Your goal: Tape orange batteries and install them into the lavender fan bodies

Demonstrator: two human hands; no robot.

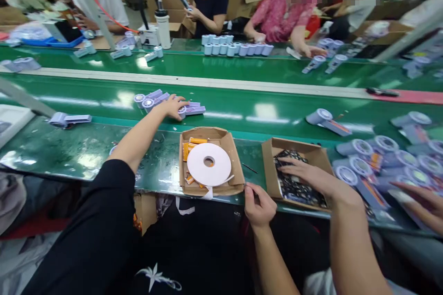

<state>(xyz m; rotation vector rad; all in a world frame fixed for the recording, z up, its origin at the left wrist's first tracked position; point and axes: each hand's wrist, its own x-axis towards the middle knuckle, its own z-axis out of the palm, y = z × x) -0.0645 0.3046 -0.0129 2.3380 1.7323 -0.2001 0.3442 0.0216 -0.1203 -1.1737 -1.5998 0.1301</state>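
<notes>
Black sleeve (100, 212) up close, left hand (174, 107) loosely spread over some lilac handheld units (195, 110) on the green belt (238, 97). Right hand (260, 205) is curled beside the cardboard box (237, 161), can't tell if it's holding anything.

Left hand (175, 107), on lavender plastic round-headed devices (195, 110); right hand (260, 205), curled beside brown cardboard box (238, 161) carrying white tape roll (219, 166).

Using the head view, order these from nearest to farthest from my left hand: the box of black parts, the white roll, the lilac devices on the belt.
From your left hand:
1. Lilac devices, right under and beside its fingers.
2. White roll, nearer your body, to the right.
3. Box of black parts, farther right.
</notes>
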